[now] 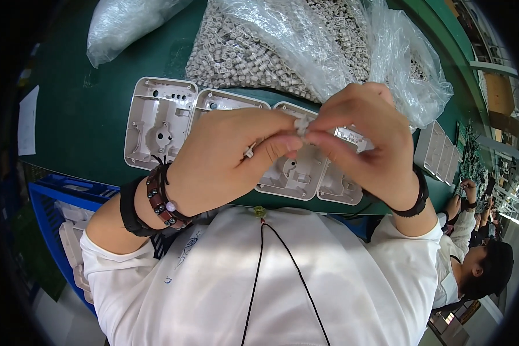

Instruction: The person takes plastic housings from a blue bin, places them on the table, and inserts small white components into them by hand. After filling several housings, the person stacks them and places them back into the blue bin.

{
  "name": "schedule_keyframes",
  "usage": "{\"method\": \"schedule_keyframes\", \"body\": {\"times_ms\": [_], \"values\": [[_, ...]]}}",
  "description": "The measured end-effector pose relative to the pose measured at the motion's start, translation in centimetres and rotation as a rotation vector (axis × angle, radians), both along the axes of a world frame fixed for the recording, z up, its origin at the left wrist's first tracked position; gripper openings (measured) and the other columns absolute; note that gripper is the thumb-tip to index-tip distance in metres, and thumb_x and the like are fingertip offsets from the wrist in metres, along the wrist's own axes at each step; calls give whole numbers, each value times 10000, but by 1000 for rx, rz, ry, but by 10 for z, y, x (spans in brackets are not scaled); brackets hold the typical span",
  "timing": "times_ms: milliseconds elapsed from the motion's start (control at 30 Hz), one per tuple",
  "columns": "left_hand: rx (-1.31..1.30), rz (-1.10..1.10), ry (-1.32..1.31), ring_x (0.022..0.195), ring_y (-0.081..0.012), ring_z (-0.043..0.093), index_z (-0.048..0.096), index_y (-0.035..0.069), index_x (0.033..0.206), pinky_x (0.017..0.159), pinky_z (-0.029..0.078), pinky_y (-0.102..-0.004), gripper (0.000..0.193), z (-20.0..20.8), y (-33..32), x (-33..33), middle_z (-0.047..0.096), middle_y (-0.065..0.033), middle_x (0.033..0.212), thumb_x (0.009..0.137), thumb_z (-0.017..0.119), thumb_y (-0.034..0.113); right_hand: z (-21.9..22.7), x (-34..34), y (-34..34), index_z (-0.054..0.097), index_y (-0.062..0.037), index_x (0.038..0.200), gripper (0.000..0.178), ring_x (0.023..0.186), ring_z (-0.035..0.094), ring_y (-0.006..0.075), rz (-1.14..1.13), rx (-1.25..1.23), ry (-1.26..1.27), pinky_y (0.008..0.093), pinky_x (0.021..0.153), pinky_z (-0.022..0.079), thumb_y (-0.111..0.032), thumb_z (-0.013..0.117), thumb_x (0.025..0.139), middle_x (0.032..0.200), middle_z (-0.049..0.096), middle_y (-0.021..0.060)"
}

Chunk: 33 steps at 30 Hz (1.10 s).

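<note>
Over a row of off-white plastic housings (134, 151), both my hands meet and pinch a small white plastic part (300, 124) between their fingertips. My left hand (225, 150) grips it from the left with thumb and forefinger. Another small white piece (248, 152) shows in the crook of that hand, by the thumb. My right hand (369, 135) closes its thumb and forefinger on the same part from the right. The housings lie open side up, with posts and round seats inside. My hands hide much of the middle ones.
A clear plastic bag (297, 43) full of small white parts lies behind the housings. Another clear bag (127, 29) is at the far left of the green table (81, 124). A blue crate (46, 213) with more housings stands lower left. Another person (473, 265) works at the right.
</note>
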<state>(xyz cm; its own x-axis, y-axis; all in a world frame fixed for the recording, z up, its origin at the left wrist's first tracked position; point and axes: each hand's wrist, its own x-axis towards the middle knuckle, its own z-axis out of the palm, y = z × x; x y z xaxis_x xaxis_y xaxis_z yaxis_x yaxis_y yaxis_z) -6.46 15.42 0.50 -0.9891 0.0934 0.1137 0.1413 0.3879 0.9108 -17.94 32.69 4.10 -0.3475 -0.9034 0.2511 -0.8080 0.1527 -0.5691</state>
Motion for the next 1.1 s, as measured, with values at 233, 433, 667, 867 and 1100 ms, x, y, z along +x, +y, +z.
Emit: {"method": "schedule_keyframes", "body": {"times_ms": [233, 433, 667, 867, 1100], "values": [[318, 168, 4, 481, -39, 365, 558, 9, 917, 451, 273, -181, 273, 15, -16, -2, 460, 16, 578, 946, 440, 253, -39, -16, 11, 601, -80, 716, 149, 741, 520, 183, -104, 134, 336, 318, 741, 350, -78, 714, 619, 742, 528, 15], [355, 245, -41, 450, -22, 271, 536, 10, 877, 431, 207, -174, 522, 20, -22, -4, 340, 48, 535, 950, 286, 463, -62, -15, 3, 605, -87, 667, 118, 874, 450, 207, 76, 294, 419, 327, 774, 339, -126, 679, 584, 856, 445, 45], [382, 309, -58, 418, -27, 236, 520, 17, 829, 415, 190, -184, 687, 21, -24, -5, 264, 65, 504, 913, 162, 597, -67, -10, -2, 630, -92, 660, 70, 930, 431, 206, 127, 359, 532, 322, 826, 325, -146, 630, 616, 915, 447, 48], [469, 240, -169, 401, -38, 228, 520, 22, 820, 411, 195, -185, 735, 17, -22, -4, 250, 70, 489, 897, 104, 624, -58, -16, 6, 654, -105, 691, 92, 954, 436, 191, 201, 357, 490, 321, 870, 318, -163, 588, 664, 970, 472, 29], [545, 128, -313, 408, -38, 265, 541, 34, 826, 416, 219, -179, 735, 11, -14, -4, 289, 56, 502, 902, 99, 616, -59, -17, 3, 672, -121, 726, 108, 991, 436, 182, 226, 424, 573, 332, 883, 320, -175, 599, 669, 1036, 492, 13]]}}
